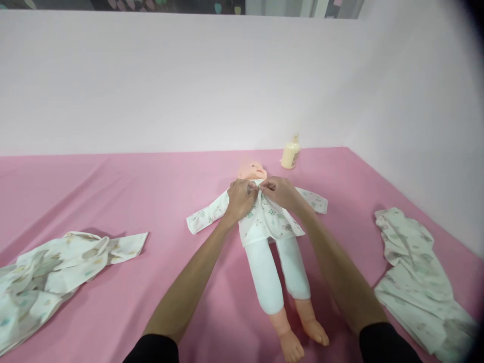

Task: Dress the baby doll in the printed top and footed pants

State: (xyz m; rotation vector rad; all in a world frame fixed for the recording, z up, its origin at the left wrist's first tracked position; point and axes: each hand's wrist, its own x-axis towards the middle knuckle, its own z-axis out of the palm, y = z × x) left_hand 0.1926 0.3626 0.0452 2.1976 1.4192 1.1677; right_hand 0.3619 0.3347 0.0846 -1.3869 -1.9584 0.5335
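A baby doll point(254, 171) lies on its back on a pink sheet, its head toward the wall and its bare feet toward me. It wears a white printed jacket point(260, 222) with both sleeves spread out, over white trousers point(264, 277). At the neck of the jacket, my left hand point(242, 197) pinches one front edge. Just beside it, my right hand point(280, 192) pinches the other side near the collar. The fingertips of both hands almost meet there. Whatever fastening lies between them is too small to make out.
Behind the doll's head stands a pale yellow pump bottle point(290, 154). A crumpled white printed garment point(64, 267) lies at the left, and another printed garment point(419, 277) at the right. The pink sheet point(151, 191) meets a white wall point(170, 85) at the back and right.
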